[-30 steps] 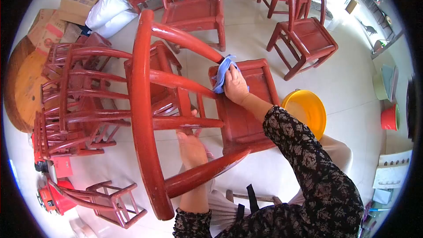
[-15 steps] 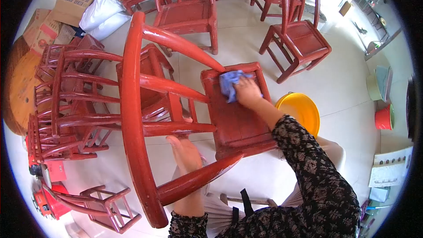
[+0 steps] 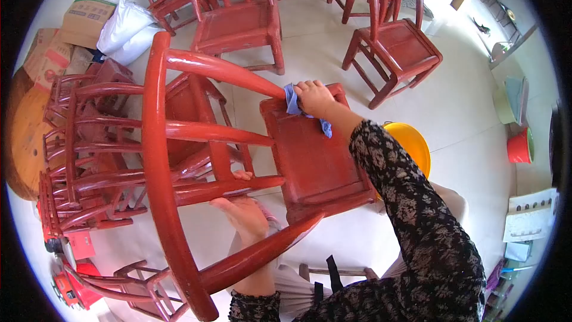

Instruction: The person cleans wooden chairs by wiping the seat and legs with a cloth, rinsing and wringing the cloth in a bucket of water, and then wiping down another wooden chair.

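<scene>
A red wooden chair (image 3: 322,161) is tilted in front of me, its slatted back nearer and its seat farther away. My right hand (image 3: 316,96) is closed on a blue cloth (image 3: 291,99) and presses it at the seat's far edge, beside the foot of a back slat. Part of the cloth hangs out below the hand. My left hand (image 3: 243,214) reaches under the chair back, with its fingertips showing beyond one slat, so it appears wrapped round that slat. The slat hides most of its fingers.
A yellow bucket (image 3: 411,146) stands right of the chair, partly behind my right arm. More red chairs stand at the back (image 3: 235,24), at the right (image 3: 405,48) and stacked at the left (image 3: 101,143). Cardboard boxes (image 3: 86,21) and white sacks (image 3: 128,30) lie at the upper left.
My right hand has moved with the cloth from the seat's inner panel to its far edge. The chair has shifted a little left in view; my left hand stays at the slat.
</scene>
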Motion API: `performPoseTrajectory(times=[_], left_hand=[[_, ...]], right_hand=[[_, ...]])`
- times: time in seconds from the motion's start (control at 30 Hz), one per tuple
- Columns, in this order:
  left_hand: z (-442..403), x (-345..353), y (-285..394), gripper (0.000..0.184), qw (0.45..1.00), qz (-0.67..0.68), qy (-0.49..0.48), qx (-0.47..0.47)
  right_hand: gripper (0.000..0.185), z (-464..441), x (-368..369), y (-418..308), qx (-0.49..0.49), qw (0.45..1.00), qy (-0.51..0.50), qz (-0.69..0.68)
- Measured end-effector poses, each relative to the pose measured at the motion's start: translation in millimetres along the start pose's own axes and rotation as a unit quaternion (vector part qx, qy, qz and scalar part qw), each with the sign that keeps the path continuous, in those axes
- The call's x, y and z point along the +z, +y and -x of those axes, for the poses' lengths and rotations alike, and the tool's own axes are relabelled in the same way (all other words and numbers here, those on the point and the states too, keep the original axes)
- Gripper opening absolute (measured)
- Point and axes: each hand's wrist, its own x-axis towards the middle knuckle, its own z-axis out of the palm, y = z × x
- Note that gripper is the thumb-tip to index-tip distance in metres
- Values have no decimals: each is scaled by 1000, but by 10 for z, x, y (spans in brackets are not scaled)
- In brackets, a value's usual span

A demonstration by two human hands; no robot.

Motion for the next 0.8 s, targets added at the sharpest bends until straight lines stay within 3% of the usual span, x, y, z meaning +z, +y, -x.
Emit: performPoseTrajectory(times=[0.03,0.07,0.13,0.23,0.3,0.33,0.4,0.5,0.57,0.8], left_hand=[[0,-27,-19,74,1000,-15,-20,2],[12,-10,0,74,1000,-19,-21,0],[22,54,67,74,999,-36,3,-4],[40,94,59,74,997,-74,35,9],[27,76,30,74,998,-62,24,11],[20,72,25,74,998,-56,12,16],[1,129,29,72,998,-47,33,15],[26,108,16,71,998,-51,40,12],[12,53,-12,71,998,-63,26,15],[-8,176,51,68,998,-48,33,22]], right_hand=[[39,-51,-77,66,-4,993,-120,23],[35,-74,-131,124,-8,991,-128,25],[28,-169,-57,365,193,954,-226,-37],[29,29,-277,666,187,959,-203,58],[32,122,-172,789,237,954,-180,25],[32,195,-111,812,237,954,-179,28],[39,467,-17,701,164,977,-9,-134],[48,793,30,607,93,983,6,-156],[51,1032,55,457,117,980,12,-158],[53,2051,-390,-296,88,987,-119,-60]])
